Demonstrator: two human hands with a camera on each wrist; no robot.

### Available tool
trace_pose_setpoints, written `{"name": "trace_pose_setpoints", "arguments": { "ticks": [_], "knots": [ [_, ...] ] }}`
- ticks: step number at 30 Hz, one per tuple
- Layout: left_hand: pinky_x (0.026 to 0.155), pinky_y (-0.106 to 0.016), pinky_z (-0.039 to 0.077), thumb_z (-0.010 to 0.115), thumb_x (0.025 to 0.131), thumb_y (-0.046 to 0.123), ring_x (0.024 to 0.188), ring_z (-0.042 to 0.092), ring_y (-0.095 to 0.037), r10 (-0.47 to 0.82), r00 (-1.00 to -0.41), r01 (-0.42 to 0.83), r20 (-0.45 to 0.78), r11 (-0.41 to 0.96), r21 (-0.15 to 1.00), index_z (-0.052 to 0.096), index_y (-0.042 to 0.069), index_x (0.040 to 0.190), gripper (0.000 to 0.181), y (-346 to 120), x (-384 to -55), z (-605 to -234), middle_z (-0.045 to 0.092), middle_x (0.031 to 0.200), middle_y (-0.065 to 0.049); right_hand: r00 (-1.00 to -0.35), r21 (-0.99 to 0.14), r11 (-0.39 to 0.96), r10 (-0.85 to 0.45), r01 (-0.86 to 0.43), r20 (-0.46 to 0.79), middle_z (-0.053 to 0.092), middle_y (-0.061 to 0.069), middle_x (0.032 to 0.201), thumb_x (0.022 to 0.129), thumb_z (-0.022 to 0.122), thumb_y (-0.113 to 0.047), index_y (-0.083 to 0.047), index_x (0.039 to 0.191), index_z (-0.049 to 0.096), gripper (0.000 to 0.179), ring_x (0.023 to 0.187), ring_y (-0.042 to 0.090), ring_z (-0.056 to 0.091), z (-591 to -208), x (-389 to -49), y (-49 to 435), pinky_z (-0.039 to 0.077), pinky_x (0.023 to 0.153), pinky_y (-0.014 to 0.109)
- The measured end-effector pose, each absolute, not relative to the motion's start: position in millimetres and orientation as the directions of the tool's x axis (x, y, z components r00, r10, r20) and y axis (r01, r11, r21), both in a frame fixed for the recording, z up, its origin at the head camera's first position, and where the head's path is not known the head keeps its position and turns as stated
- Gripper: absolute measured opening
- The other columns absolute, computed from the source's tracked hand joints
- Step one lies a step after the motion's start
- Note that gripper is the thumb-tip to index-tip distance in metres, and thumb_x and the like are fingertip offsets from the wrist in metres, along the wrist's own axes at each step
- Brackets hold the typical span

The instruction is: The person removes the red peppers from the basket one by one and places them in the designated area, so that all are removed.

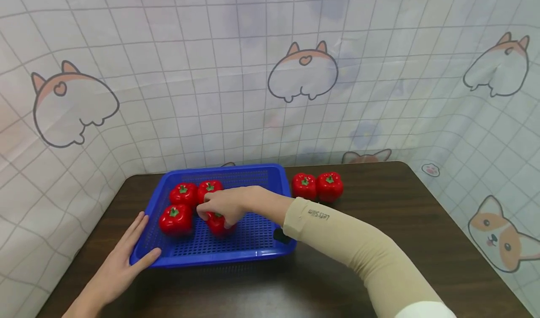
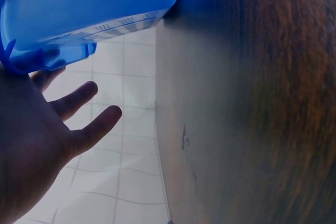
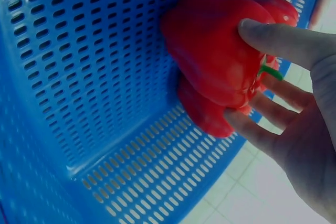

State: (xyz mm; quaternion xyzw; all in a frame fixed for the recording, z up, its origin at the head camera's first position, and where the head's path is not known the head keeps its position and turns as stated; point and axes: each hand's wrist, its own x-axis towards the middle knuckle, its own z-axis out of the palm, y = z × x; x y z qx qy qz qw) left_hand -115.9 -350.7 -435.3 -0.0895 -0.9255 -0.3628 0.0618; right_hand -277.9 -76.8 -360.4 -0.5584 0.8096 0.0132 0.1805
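A red bell pepper (image 1: pixel 217 226) with a green stem is in the right hand (image 1: pixel 228 203), inside the blue plastic basket (image 1: pixel 211 260). In the right wrist view, the thumb and fingers grip this bell pepper (image 3: pixel 215 51) around its stem end. Several more red bell peppers sit in the basket's left half, including one at the front left (image 1: pixel 176 222) and one behind it (image 1: pixel 183 194). The left hand (image 1: pixel 114 264) rests at the basket's front left corner, fingers straight along the side and thumb at the front rim. It holds no pepper.
Two red bell peppers (image 1: pixel 303 187) stand side by side on the dark wooden table (image 1: pixel 379 210), just right of the basket. A pale grid-patterned cloth (image 1: pixel 190 74) with cartoon dogs hangs behind the table and at its sides.
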Motion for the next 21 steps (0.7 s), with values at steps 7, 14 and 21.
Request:
{"name": "trace_pose_setpoints", "arguments": {
  "ticks": [7,14,21],
  "knots": [
    [0.106,-0.081,0.015,0.066,0.101,0.028,0.151,0.009,-0.053,0.123,-0.975,0.217,0.187,0.724,0.655,0.017,0.015,0.166,0.083,-351.6,-116.7,-436.0,0.003,0.172,-0.008,-0.297,-0.168,0.357,-0.906,-0.919,-0.301,0.051,-0.004,0.128,0.089,0.077,-0.004,-0.025,0.130,0.056,0.050,0.110,0.010,0.048,-348.8,-275.3,-65.2,0.051,0.077,0.019],
    [0.108,-0.080,0.015,0.067,0.100,0.025,0.151,0.010,-0.053,0.129,-0.970,0.235,0.206,0.722,0.650,0.018,0.014,0.166,0.083,-352.4,-117.8,-436.4,0.004,0.172,-0.008,-0.294,-0.175,0.348,-0.916,-0.921,-0.275,0.050,-0.002,0.131,0.088,0.076,-0.002,-0.024,0.130,0.056,0.051,0.110,0.011,0.050,-335.3,-275.9,-47.0,0.051,0.078,0.021],
    [0.108,-0.080,0.013,0.066,0.101,0.025,0.151,0.008,-0.053,0.131,-0.970,0.234,0.204,0.718,0.655,0.017,0.014,0.166,0.082,-352.5,-117.0,-436.5,0.003,0.172,-0.008,-0.292,-0.205,0.338,-0.929,-0.918,-0.225,0.051,-0.001,0.135,0.088,0.076,-0.004,-0.022,0.132,0.058,0.051,0.118,0.014,0.051,-324.9,-279.2,-23.9,0.051,0.086,0.022]
  ]
}}
